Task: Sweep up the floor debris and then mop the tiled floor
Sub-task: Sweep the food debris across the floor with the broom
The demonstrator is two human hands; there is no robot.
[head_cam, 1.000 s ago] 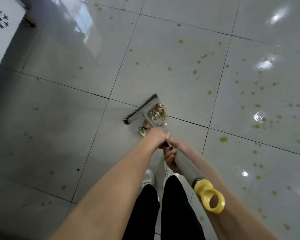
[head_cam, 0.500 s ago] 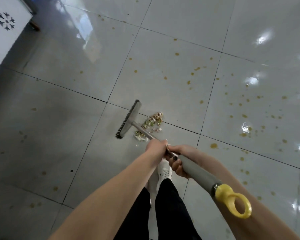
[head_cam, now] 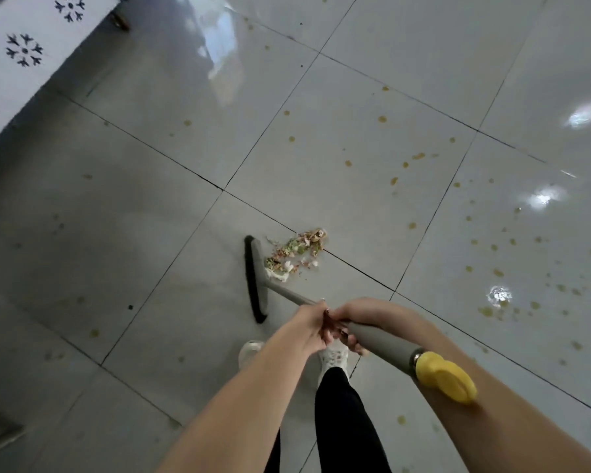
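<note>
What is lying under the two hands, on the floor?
Under the left hand and right hand, white shoes show on the tiled floor; the arms cover the rest.

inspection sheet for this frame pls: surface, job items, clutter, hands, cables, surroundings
Surface: glossy grey tiled floor with dark grout lines, spotted with brownish stains, densest at right.
Job's things: broom, grey handle with yellow hanging cap; broom head on the floor, beside the debris pile lying across a grout line. No mop or dustpan seen.
Clutter: small dark speck on the floor at left.
Hands: left hand and right hand both closed on the handle, close together.
Cables: nothing seen.
Surroundings: white patterned panel at upper left; person's white shoes and black trousers below the hands.
</note>
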